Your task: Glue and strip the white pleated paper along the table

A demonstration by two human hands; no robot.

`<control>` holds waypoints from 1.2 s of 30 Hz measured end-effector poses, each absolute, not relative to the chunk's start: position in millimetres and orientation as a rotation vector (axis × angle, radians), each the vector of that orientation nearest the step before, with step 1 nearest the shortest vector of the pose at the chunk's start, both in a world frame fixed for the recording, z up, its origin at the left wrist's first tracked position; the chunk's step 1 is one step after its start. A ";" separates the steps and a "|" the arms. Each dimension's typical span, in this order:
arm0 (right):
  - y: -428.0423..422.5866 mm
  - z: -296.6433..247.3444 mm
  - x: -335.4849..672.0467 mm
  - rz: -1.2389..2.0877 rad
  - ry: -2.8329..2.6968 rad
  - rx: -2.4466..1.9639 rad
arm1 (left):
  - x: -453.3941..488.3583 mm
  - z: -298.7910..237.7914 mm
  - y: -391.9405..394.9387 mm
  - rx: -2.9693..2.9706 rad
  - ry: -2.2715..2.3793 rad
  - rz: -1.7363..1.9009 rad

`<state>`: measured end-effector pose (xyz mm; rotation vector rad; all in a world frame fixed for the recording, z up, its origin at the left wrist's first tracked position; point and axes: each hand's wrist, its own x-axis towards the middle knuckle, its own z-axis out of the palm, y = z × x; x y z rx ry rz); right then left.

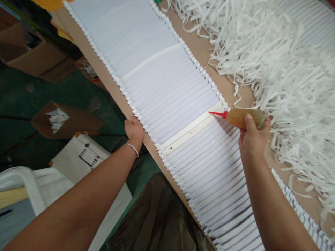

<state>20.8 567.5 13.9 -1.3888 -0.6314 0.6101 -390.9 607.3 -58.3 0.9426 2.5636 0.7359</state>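
My right hand (252, 134) is closed around a glue bottle (237, 118) with amber contents and a red pointed nozzle. The bottle lies nearly level, its tip pointing left just over a cream strip (193, 127) that crosses a long row of overlapping white paper pieces (170, 87). Whether the nozzle touches the strip I cannot tell. My left hand (134, 130), with a bangle at the wrist, rests at the near edge of the brown table (154, 150), against the row's left side. Its fingers are mostly hidden by the hand itself.
A large heap of curled white paper strips (261, 52) covers the table's far right. More layered white pieces (311, 21) lie behind it. Below on the green floor stand cardboard boxes (65, 122); a white plastic chair (31, 184) is at the lower left.
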 end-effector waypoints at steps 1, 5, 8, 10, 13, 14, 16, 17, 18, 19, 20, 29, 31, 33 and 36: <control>563.6 15.8 15.4 0.611 -0.638 -1.383 | -390.4 -58.1 607.6 0.940 2.565 0.737; 546.0 21.9 -7.1 0.632 -0.638 -1.432 | -388.9 -57.3 609.1 0.910 2.570 0.732; 531.5 23.0 -23.0 0.629 -0.636 -1.501 | -388.8 -57.6 609.0 0.911 2.564 0.734; 522.0 22.6 -33.3 0.628 -0.660 -1.536 | -389.0 -58.0 608.5 0.919 2.559 0.735; 508.7 22.0 -49.2 0.610 -0.721 -1.601 | -388.8 -57.9 607.7 0.905 2.553 0.745; 504.4 21.9 -54.6 0.601 -0.744 -1.624 | -388.6 -57.6 607.6 0.898 2.551 0.745; 495.5 21.8 -65.1 0.594 -0.798 -1.661 | -388.1 -56.8 607.6 0.885 2.545 0.742; 490.9 21.9 -70.4 0.597 -0.829 -1.672 | -387.8 -56.4 607.6 0.879 2.540 0.739; 486.2 22.2 -75.5 0.601 -0.861 -1.679 | -387.6 -56.0 607.6 0.874 2.535 0.737; 481.5 22.7 -80.7 0.604 -0.890 -1.686 | -387.4 -55.8 607.6 0.869 2.531 0.736; 476.8 23.6 -85.8 0.607 -0.916 -1.694 | -387.2 -55.7 607.6 0.865 2.528 0.737; 448.4 43.2 -131.6 0.562 -1.152 -1.763 | -386.7 -59.2 607.4 0.857 2.520 0.740; 445.5 43.1 -134.4 0.529 -1.234 -1.710 | -386.5 -59.0 607.3 0.854 2.525 0.739; 445.0 42.4 -130.0 0.503 -1.334 -1.593 | -386.2 -57.7 606.9 0.851 2.524 0.747; 452.7 45.7 -109.6 0.419 -1.532 -1.363 | -385.6 -55.0 606.3 0.845 2.517 0.750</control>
